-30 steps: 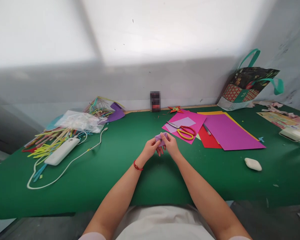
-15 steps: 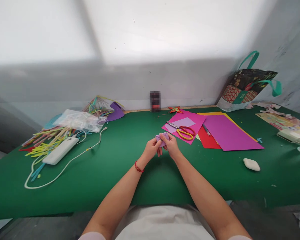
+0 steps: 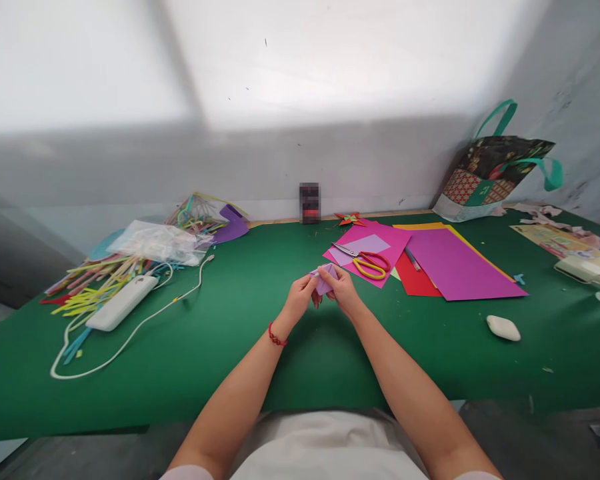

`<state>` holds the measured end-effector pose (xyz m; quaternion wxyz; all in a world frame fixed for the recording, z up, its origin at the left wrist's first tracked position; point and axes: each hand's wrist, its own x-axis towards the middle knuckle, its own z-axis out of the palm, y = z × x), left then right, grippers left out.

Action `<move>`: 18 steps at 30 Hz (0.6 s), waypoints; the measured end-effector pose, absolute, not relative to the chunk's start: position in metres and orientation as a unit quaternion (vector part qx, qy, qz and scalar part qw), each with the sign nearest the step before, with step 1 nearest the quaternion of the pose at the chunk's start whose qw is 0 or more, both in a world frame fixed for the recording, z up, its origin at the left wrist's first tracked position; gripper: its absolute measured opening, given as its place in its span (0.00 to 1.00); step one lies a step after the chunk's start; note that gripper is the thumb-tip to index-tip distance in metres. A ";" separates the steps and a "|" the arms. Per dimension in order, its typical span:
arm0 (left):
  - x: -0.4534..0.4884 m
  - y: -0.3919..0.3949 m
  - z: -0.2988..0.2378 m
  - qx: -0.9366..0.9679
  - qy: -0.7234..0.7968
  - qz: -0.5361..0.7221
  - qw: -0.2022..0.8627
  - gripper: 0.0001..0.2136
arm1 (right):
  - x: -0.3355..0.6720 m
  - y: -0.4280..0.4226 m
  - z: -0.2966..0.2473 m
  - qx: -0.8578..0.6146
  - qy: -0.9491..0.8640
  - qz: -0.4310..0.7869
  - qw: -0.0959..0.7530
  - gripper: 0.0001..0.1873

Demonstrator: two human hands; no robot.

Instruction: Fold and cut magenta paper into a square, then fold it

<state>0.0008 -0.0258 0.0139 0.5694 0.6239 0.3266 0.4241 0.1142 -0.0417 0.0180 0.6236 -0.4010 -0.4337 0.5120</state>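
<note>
Change since earlier frames: almost none; both hands hold the same spot above the worktop, and the folded lilac paper (image 3: 324, 279) has tipped slightly, its upper edge now pinched closer between the fingertips.
Left hand (image 3: 299, 298): closed in a pinch on the left side of the paper; a red bracelet (image 3: 276, 336) sits at the wrist.
Right hand (image 3: 341, 291): closed likewise, thumb and forefinger gripping the right side of the paper.
Location of paper: held clear of the green worktop (image 3: 230, 320), mid-table, just in front of the pink sheet (image 3: 380, 250).
Handling, judged: very light, thin and limp where unfolded, stiffer along the creases; dents and tears easily, not slippery against dry skin.
Where to hold, judged: at the folded edges and corners with fingertips only; a flat squeeze on the middle would likely crush the shape.
Nearby right: yellow-handled scissors (image 3: 367, 262) lying on the pink sheet; a large purple sheet (image 3: 460, 270) over red and yellow ones; a white oval object (image 3: 503, 328) alone; a patterned bag (image 3: 495, 173) against the wall.
Nearby left: a white power bank (image 3: 121, 302) with its cable (image 3: 130, 337), coloured straws (image 3: 95, 283) and a clear plastic bag (image 3: 155, 241), well apart from the hands.
</note>
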 end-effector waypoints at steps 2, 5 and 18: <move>0.001 -0.025 0.012 0.608 0.327 0.432 0.581 0.25 | 0.114 -0.042 0.018 -0.392 -0.431 0.527 0.619 0.20; 0.000 -0.023 0.013 0.593 0.329 0.435 0.592 0.28 | 0.113 -0.045 0.019 -0.393 -0.441 0.528 0.610 0.20; -0.009 -0.019 0.019 0.626 0.316 0.411 0.582 0.32 | 0.109 -0.044 0.018 -0.413 -0.435 0.510 0.616 0.21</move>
